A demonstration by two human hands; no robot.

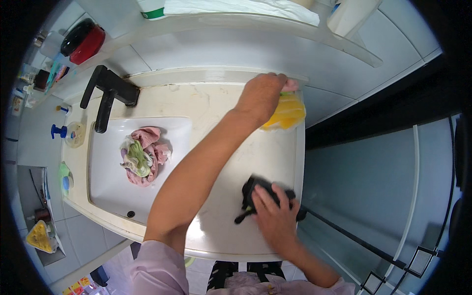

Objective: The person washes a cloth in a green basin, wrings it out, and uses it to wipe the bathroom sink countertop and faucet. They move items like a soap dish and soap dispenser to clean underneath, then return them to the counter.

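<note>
My left hand (pixel 261 96) reaches to the back right corner of the counter, against a clear container or bag with yellow contents (pixel 285 112). Its fingers are mostly turned away, near something pink, so its grip cannot be made out. My right hand (pixel 274 217) lies, blurred, on a bundle of black cloth (pixel 265 184) at the counter's front right; its fingers are spread over the bundle. In the white sink (pixel 110 191) lies a crumpled heap of pink, green and white cloth (pixel 138 156).
A black faucet (pixel 121 88) stands behind the sink. A soap pump bottle (pixel 75 134) is at the counter's left. A shelf (pixel 236 22) with toiletries runs along the wall above. A glass panel (pixel 354 177) with a black bar borders the right side.
</note>
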